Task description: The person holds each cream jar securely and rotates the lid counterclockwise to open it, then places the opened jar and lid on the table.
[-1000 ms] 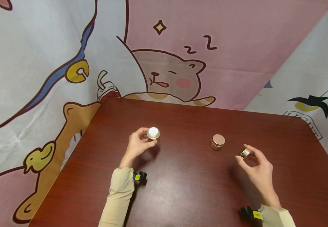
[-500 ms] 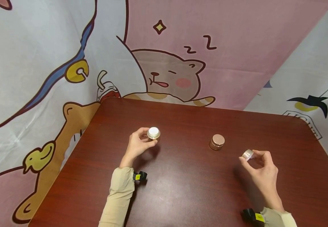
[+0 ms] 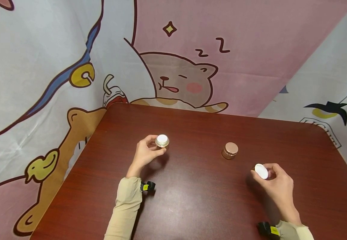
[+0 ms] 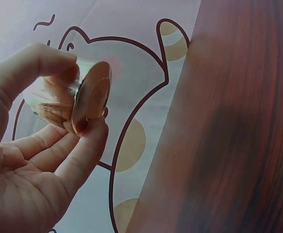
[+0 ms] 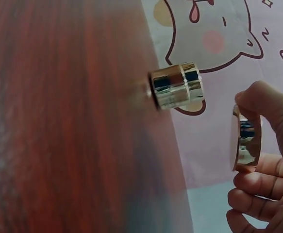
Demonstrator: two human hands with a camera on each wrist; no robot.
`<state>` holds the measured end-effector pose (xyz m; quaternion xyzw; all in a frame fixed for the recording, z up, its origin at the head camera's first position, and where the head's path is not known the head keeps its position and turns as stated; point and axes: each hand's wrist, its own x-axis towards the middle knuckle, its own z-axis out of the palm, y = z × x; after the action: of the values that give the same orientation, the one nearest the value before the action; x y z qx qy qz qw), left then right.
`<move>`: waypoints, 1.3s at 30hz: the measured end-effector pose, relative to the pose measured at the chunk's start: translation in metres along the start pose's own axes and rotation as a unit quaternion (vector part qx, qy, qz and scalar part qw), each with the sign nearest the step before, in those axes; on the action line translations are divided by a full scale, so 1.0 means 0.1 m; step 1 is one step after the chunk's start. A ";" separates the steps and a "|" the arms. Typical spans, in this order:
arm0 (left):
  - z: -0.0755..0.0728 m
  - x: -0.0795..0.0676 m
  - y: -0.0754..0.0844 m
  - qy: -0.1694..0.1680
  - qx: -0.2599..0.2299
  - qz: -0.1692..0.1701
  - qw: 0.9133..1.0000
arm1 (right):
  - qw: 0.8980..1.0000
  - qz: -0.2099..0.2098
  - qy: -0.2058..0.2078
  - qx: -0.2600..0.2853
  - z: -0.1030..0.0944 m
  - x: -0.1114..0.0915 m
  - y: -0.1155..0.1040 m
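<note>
My left hand pinches a small gold cosmetic jar between thumb and fingers, held above the table. A white round face shows at its top, and no lid sits on it. In the left wrist view, the shiny gold base of the jar faces the camera. At the right, my right hand pinches a gold jar lid by its rim, the white inside turned to the head camera. Between the hands, nearer the right one, a second jar stands upright on the table with its rose-gold lid on.
The reddish-brown wooden table spreads under both hands. Behind it hangs a cloth backdrop printed with cartoon animals, close against the table's far and left edges. Black wrist cameras are strapped at both sleeves.
My right hand has tilted the lid over, so its white inside now faces up, and has shifted slightly toward me. My left hand and both jars have stayed in place.
</note>
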<state>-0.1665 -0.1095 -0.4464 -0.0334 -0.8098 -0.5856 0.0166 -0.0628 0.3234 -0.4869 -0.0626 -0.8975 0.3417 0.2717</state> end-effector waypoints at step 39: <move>-0.01 0.01 -0.02 -0.001 -0.005 -0.011 1.000 | 0.964 0.069 -0.208 -0.151 0.01 0.01 0.35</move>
<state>-0.1675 -0.1110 -0.4484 -0.0250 -0.8070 -0.5899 0.0088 -0.0673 0.3500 -0.5100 -0.0924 -0.9690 0.2255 0.0416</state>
